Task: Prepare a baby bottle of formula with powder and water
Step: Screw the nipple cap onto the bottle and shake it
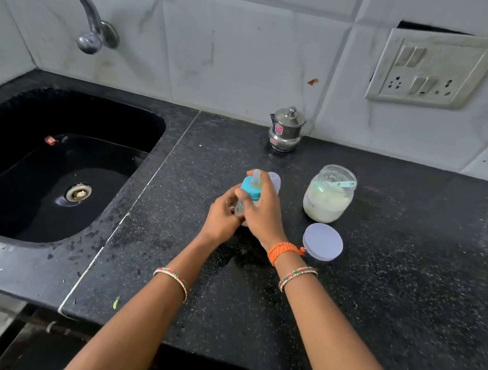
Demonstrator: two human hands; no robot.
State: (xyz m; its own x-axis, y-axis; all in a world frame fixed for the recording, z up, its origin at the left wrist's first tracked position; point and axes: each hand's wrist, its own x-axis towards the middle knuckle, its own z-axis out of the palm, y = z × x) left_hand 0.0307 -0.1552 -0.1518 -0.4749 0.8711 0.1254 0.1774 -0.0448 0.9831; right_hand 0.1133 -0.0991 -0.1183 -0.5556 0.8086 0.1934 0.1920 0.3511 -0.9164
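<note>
We hold the baby bottle (pixel 248 197) upright on the counter (pixel 380 288) — left hand (pixel 222 218) wrapped round its body, right hand (pixel 259 210) gripping the teal collar. A cross-threaded collar could leak; the open powder jar (pixel 328 195) nearby could tip.

Jar (pixel 328 195) right of bottle (pixel 250 191), lid (pixel 323 241) probably nearer.

Black speckled stone counter (pixel 383 272), wet patches near its seam. Black sink (pixel 42 183) set into it at left, drain central. Chrome tap (pixel 72 4) on white marble-look tiled wall (pixel 244 39). Switch-and-socket plate (pixel 429 70) upper right, tilted. Even light.
</note>
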